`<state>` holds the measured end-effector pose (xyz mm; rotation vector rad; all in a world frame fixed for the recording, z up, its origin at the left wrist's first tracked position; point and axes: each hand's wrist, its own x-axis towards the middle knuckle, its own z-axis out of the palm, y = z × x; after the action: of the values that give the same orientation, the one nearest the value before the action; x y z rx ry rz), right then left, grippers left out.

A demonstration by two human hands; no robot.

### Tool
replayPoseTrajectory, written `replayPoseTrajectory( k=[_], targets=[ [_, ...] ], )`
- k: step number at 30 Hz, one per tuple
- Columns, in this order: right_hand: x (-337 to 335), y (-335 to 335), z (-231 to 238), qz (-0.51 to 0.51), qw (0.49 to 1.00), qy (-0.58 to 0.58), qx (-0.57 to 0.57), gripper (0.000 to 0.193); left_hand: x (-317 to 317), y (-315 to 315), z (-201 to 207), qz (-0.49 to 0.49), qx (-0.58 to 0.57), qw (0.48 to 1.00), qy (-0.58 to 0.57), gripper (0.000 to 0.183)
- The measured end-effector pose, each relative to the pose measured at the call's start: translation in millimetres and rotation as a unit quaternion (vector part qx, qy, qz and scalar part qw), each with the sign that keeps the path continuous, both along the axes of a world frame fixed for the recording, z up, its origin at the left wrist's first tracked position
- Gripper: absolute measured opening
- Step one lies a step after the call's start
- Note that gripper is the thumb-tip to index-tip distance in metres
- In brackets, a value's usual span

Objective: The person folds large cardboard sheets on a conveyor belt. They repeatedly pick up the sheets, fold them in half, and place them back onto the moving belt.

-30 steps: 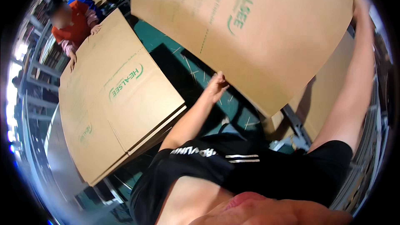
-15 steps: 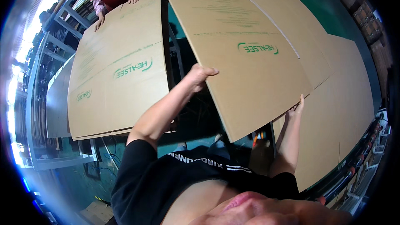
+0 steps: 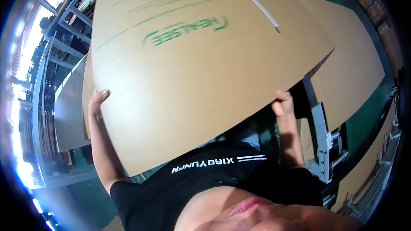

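A large flat cardboard sheet [image 3: 192, 90] with green print and a white strip fills the middle of the view, lifted in front of me. My left hand [image 3: 99, 99] grips its left edge, thumb on top and fingers hidden underneath. On the near edge, toward the right, my right hand [image 3: 282, 103] is closed round the board. The held sheet covers most of the stack at the left, of which a narrow strip of cardboard [image 3: 87, 98] shows. To the right, another brown cardboard sheet [image 3: 342, 55] lies under and beyond the held one.
A green surface [image 3: 329, 6] runs beneath the cardboard at the right. A metal bracket [image 3: 320, 141] stands beside my right forearm. Grey metal framing [image 3: 40, 102] and a pale panel [image 3: 70, 107] stand at the left. Stacked brown material [image 3: 368, 6] lines the far right.
The held sheet has swung left, away from the right-hand cardboard and over the left stack. Both hands moved left with it. The co-worker at the far left is now almost wholly hidden.
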<state>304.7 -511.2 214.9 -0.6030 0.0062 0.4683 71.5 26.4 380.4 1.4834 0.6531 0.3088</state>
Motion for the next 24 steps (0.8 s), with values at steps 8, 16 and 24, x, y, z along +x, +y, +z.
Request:
replayPoseTrajectory(
  k=[8, 16, 24],
  targets=[
    [-241, 230, -26, 0.433, 0.898, -0.045, -0.058, 0.029, -292, 193, -78, 0.187, 0.597, 0.674, 0.392, 0.045],
    [-278, 359, -122, 0.551, 0.797, -0.139, -0.206, 0.048, -104, -69, -173, -0.239, 0.503, 0.83, 0.018, 0.042],
    [-178, 225, -130, 0.443, 0.698, -0.454, -0.332, 0.023, -42, -109, -200, -0.246, 0.648, 0.72, 0.037, 0.04]
  ],
)
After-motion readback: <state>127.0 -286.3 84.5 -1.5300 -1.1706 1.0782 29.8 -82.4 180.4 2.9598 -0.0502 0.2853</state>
